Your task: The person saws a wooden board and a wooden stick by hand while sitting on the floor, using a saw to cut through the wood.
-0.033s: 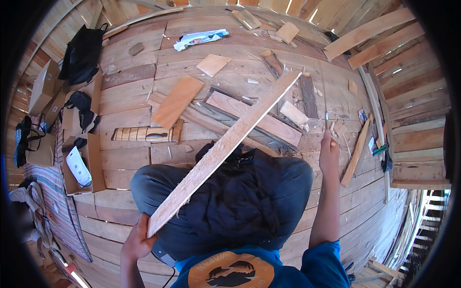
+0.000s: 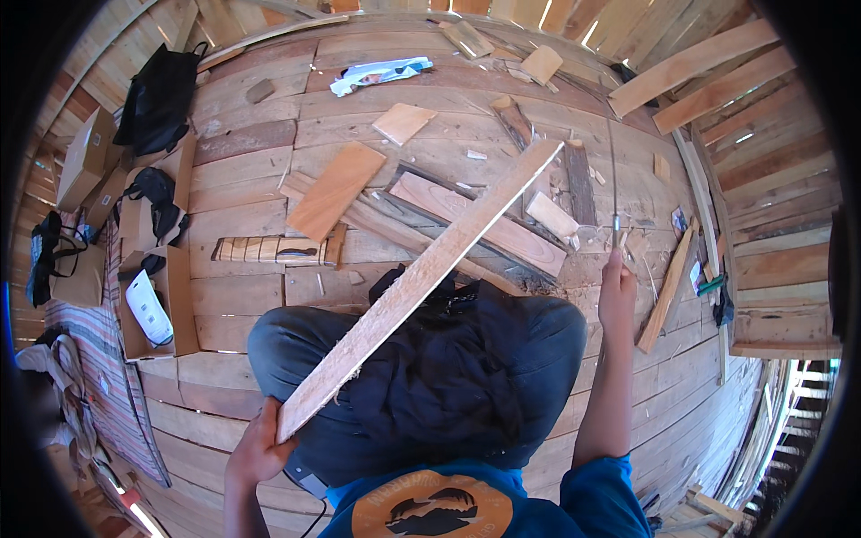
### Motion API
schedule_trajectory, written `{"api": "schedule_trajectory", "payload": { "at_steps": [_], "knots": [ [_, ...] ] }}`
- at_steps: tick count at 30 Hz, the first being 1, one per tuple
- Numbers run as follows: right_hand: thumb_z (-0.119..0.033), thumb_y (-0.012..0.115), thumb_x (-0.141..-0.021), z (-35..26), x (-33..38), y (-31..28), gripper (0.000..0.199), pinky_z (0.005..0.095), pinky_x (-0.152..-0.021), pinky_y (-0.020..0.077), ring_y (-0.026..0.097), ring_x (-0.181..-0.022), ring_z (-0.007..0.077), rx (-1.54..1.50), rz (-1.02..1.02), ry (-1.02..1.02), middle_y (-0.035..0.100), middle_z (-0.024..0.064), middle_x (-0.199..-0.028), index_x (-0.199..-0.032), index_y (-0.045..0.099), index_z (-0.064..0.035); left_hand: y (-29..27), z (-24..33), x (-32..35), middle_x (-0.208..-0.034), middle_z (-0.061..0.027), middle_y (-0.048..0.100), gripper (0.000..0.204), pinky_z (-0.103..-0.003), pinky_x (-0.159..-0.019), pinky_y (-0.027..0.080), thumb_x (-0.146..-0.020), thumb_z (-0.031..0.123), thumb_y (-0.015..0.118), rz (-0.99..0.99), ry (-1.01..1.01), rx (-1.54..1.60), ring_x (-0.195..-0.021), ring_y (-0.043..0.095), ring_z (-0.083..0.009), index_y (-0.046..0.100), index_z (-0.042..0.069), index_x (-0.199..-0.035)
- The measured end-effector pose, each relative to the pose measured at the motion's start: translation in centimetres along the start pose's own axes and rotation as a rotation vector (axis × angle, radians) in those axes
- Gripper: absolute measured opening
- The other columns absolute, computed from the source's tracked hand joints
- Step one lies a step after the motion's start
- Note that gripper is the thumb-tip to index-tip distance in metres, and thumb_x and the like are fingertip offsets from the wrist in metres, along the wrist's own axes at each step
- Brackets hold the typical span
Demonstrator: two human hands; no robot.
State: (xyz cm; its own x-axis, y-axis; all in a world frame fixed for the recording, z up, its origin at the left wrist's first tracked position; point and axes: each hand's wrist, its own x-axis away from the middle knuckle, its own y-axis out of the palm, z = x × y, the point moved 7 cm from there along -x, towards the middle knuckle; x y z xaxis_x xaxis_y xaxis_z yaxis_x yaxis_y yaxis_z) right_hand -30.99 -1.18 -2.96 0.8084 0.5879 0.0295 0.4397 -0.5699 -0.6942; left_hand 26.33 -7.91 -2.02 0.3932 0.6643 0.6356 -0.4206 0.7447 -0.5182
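Note:
My left hand (image 2: 258, 446) is closed round the lower end of a long, narrow wooden board (image 2: 417, 284). The board slants up and to the right above my lap, its face rough with a few frayed fibres along the edge. Out to the right, my right hand (image 2: 616, 291) grips the handle of a long knife (image 2: 615, 193). Its thin blade, seen nearly edge-on, points away from me and stays apart from the board. A dark cloth (image 2: 430, 386) lies bunched over my crossed legs, beneath the board.
Planks and offcuts, among them a reddish board (image 2: 336, 190) and a bark-edged slab (image 2: 484, 224), lie on the plank floor ahead. Open cardboard boxes (image 2: 184, 309) and a black bag (image 2: 161, 99) stand at left. A wooden strip (image 2: 665, 291) lies right of my right hand.

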Motion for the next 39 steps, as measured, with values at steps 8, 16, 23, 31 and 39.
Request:
{"api": "schedule_trajectory", "payload": {
  "at_steps": [8, 16, 23, 31, 39],
  "knots": [
    [-0.044, 0.064, -0.089, -10.6, 14.3, 5.5, 0.045, 0.0440, -0.051, 0.0449, 0.062, -0.055, 0.0334, 0.121, -0.407, -0.362, 0.057, 0.0181, -0.058, -0.073, 0.055, -0.0028, 0.0, 0.5, 0.5, -0.099, -0.0332, 0.059, 0.046, -0.053, -0.084, 0.045, -0.071, 0.008, 0.065, 0.045, 0.011, -0.091, -0.102, 0.054, -0.0528, 0.039, -0.003, -0.108],
    [-0.054, 0.067, -0.084, -12.7, 21.6, 10.4, 0.053, 0.0415, -0.045, 0.0500, 0.061, -0.047, 0.0338, 0.264, -0.595, -0.672, 0.057, 0.0132, -0.050, -0.068, 0.053, -0.0059, 1.5, 0.2, 0.9, -0.092, -0.0314, 0.059, 0.043, -0.055, -0.075, 0.047, -0.068, 0.010, 0.065, 0.242, -0.014, -0.107, -0.090, 0.057, -0.0517, 0.041, -0.002, -0.101],
    [-0.057, 0.066, -0.083, -11.6, 18.9, 10.0, 0.053, 0.0398, -0.045, 0.0495, 0.063, -0.050, 0.0317, 0.410, -0.486, -0.724, 0.058, 0.0111, -0.053, -0.067, 0.053, -0.0075, 2.4, 0.3, 1.0, -0.085, -0.0263, 0.055, 0.043, -0.054, -0.070, 0.047, -0.064, 0.011, 0.065, 0.420, 0.087, -0.191, -0.081, 0.057, -0.0492, 0.042, -0.001, -0.098],
    [-0.056, 0.067, -0.083, -11.4, 17.7, 9.9, 0.054, 0.0386, -0.045, 0.0493, 0.063, -0.050, 0.0297, 0.398, -0.446, -0.732, 0.057, 0.0104, -0.053, -0.067, 0.052, -0.0064, 2.3, 0.7, 0.9, -0.084, -0.0256, 0.055, 0.041, -0.054, -0.068, 0.047, -0.065, 0.011, 0.064, 0.420, 0.071, -0.193, -0.080, 0.057, -0.0491, 0.042, -0.001, -0.097],
    [-0.060, 0.067, -0.081, -12.3, 19.1, 11.0, 0.056, 0.0360, -0.043, 0.0483, 0.061, -0.045, 0.0259, 0.435, -0.494, -0.826, 0.056, 0.0080, -0.050, -0.068, 0.052, -0.0081, 2.5, 0.7, 1.0, -0.085, -0.0253, 0.055, 0.046, -0.054, -0.069, 0.048, -0.066, 0.012, 0.064, 0.471, 0.085, -0.194, -0.081, 0.057, -0.0490, 0.043, -0.002, -0.104]
  ]
}}
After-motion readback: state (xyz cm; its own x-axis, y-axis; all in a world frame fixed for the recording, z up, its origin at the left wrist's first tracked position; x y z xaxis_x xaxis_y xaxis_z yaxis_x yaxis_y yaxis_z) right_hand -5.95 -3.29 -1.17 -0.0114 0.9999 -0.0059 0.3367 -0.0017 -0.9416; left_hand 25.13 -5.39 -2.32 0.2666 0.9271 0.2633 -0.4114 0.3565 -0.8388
